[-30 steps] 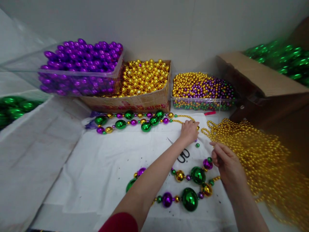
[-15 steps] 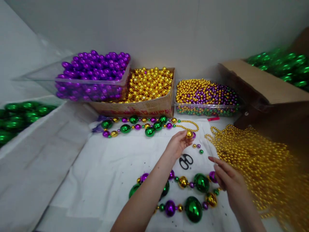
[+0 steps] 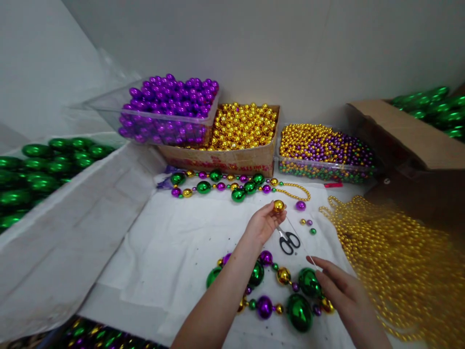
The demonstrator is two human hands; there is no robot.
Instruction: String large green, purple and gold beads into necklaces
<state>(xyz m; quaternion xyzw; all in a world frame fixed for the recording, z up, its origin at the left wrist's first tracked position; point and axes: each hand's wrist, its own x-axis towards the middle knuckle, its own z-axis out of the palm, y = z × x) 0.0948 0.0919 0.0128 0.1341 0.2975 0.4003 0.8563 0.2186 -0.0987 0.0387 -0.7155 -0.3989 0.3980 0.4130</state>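
Observation:
Between its fingertips my left hand (image 3: 264,222) pinches a large gold bead (image 3: 278,206). My right hand (image 3: 337,286) is closed on a thin pale string (image 3: 301,248) that runs up toward the gold bead; whether it passes through the bead I cannot tell. Black-handled scissors (image 3: 288,241) lie just below the left hand. A loose purple bead (image 3: 300,206) and several small beads (image 3: 309,223) rest to its right. Beneath both forearms is a strand of big green, purple and gold beads (image 3: 299,312), partly covered by the left arm. A similar finished-looking strand (image 3: 203,187) lies farther back.
A clear bin of purple beads (image 3: 165,118) sits on a cardboard box of gold beads (image 3: 232,157). Beside it stands a bin of small mixed beads (image 3: 323,148). Gold bead chains (image 3: 395,257) pile at right, near an open carton (image 3: 403,133). Green beads (image 3: 43,182) fill the left box.
The gold bead in my left hand has come away from the purple bead, which now lies alone on the cloth. My right hand has moved nearer and lower, and the view has shifted left.

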